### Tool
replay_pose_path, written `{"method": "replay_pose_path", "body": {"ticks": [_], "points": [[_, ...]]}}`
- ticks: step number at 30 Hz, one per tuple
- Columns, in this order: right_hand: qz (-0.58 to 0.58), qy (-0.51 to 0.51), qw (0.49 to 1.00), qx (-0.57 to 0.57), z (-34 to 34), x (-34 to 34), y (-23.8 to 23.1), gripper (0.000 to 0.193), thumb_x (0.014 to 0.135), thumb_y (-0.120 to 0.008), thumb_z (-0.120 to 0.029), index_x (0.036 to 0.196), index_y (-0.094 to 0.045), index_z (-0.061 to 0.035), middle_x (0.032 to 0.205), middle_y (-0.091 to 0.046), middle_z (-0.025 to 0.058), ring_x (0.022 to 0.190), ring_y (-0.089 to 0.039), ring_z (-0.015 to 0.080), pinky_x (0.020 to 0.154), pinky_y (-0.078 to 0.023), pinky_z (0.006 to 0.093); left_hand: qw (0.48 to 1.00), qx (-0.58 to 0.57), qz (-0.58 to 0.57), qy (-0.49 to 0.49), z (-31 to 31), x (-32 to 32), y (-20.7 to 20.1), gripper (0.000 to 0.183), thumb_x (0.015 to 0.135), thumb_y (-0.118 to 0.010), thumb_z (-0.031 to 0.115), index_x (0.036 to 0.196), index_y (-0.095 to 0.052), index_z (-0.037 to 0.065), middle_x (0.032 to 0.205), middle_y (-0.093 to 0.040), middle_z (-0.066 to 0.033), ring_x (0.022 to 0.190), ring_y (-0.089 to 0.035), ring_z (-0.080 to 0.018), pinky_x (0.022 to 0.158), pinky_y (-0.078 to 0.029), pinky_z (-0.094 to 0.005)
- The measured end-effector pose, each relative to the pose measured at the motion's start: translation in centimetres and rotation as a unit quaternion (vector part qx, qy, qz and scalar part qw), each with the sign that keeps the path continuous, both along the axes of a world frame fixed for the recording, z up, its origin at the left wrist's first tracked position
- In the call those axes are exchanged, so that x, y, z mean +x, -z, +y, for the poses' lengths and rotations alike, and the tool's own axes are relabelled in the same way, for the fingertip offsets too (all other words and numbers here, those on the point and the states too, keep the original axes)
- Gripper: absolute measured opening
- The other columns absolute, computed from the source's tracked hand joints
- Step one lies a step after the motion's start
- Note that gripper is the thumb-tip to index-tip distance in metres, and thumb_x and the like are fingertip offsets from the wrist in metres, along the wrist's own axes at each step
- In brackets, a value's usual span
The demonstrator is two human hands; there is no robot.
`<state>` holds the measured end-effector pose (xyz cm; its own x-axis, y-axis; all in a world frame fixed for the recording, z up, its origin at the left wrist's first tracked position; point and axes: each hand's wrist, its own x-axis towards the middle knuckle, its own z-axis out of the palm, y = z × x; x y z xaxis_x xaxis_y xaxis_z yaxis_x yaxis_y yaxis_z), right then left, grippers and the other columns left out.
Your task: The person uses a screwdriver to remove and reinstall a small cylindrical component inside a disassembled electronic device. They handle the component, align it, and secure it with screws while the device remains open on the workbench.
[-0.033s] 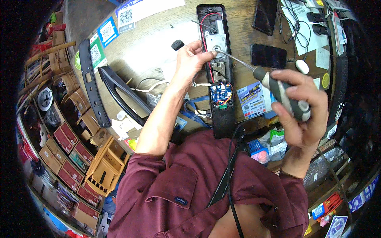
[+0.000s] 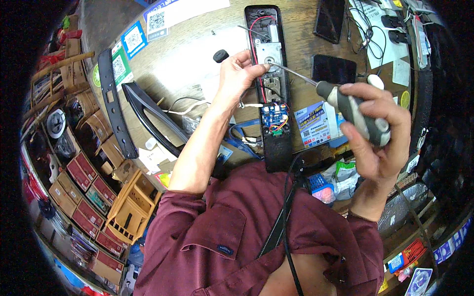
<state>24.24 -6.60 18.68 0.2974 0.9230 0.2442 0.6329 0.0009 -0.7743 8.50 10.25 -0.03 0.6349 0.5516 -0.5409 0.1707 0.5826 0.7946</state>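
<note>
A long black electronic lock housing (image 2: pixel 279 148) lies open-side up, showing a metal mechanism plate (image 2: pixel 270 49), a blue circuit board (image 2: pixel 275 116) and thin red and black wires. My right hand (image 2: pixel 382 123) grips a screwdriver (image 2: pixel 351 109) by its thick grey-and-black handle, fingers loosely wrapped. Its shaft slants left to a round fitting on the plate. At that spot my left hand (image 2: pixel 234 76) reaches in from the left, thumb and fingers drawn together beside the tip. What they pinch, if anything, is hidden.
Left of the housing are a small black knob (image 2: pixel 220 55), a curved black handle piece (image 2: pixel 150 116) and a long black strip (image 2: pixel 114 103). Two dark phones, one a nearer phone (image 2: pixel 334 69), a printed leaflet (image 2: pixel 313 124) and tangled cables (image 2: pixel 368 34) lie to the right.
My right hand and the screwdriver handle have shifted slightly, with the fingers looser on the grip. The left hand and the housing look the same.
</note>
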Motion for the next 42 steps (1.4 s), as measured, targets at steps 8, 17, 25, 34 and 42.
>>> {"method": "replay_pose_path", "body": {"ticks": [8, 17, 25, 34, 42], "points": [[0.039, 0.132, 0.990, 0.040, -0.1, -0.8, 1.6, 0.045, 0.081, -0.083, -0.004, 0.113, -0.052, -0.0005, 0.105, -0.071, 0.0201, 0.092, -0.069, 0.0232, 0.083, -0.056, 0.0332, 1.000, -0.001, -0.003, -0.004, -0.1, -0.1, -0.1, 0.032, 0.083, -0.076, 0.001, 0.114, -0.071, 0.000, 0.100, -0.076, -0.0070, 0.086, -0.069, -0.0114, 0.081, -0.052, -0.0253], [0.036, 0.054, 0.998, 0.019, 0.1, -1.2, 0.7, 0.050, 0.078, -0.083, -0.003, 0.117, -0.051, -0.0001, 0.109, -0.069, 0.0221, 0.093, -0.069, 0.0280, 0.084, -0.056, 0.0368, 1.000, -0.011, -0.025, -0.014, -0.2, -0.1, 0.4, 0.032, 0.082, -0.075, 0.000, 0.114, -0.070, -0.002, 0.100, -0.076, -0.0081, 0.086, -0.070, -0.0118, 0.080, -0.055, -0.0259], [-0.063, 0.081, 0.995, -0.014, 1.4, -1.0, 0.0, 0.044, 0.076, -0.085, -0.003, 0.113, -0.060, 0.0000, 0.104, -0.070, 0.0160, 0.091, -0.071, 0.0266, 0.080, -0.057, 0.0342, 0.999, -0.020, -0.023, -0.022, -0.4, 0.1, 0.1, 0.027, 0.084, -0.072, -0.001, 0.111, -0.070, -0.002, 0.095, -0.076, -0.0074, 0.081, -0.069, -0.0098, 0.075, -0.055, -0.0253], [-0.025, 0.052, 0.998, 0.029, 2.7, -1.1, 0.8, 0.039, 0.077, -0.084, -0.003, 0.108, -0.060, -0.0001, 0.102, -0.070, 0.0157, 0.087, -0.072, 0.0272, 0.076, -0.057, 0.0343, 0.999, -0.027, -0.039, -0.018, -0.5, 0.2, 0.1, 0.035, 0.084, -0.073, -0.002, 0.118, -0.067, -0.002, 0.101, -0.076, -0.0096, 0.086, -0.071, -0.0129, 0.082, -0.055, -0.0275], [-0.041, 0.069, 0.996, 0.040, 3.3, -1.4, 1.0, 0.042, 0.075, -0.087, -0.005, 0.107, -0.060, 0.0002, 0.097, -0.069, 0.0136, 0.083, -0.071, 0.0261, 0.073, -0.056, 0.0335, 0.999, 0.003, -0.024, -0.033, -0.9, 0.6, 0.2, 0.031, 0.083, -0.071, -0.001, 0.114, -0.068, -0.004, 0.095, -0.076, -0.0076, 0.079, -0.069, -0.0097, 0.073, -0.055, -0.0242]]}}
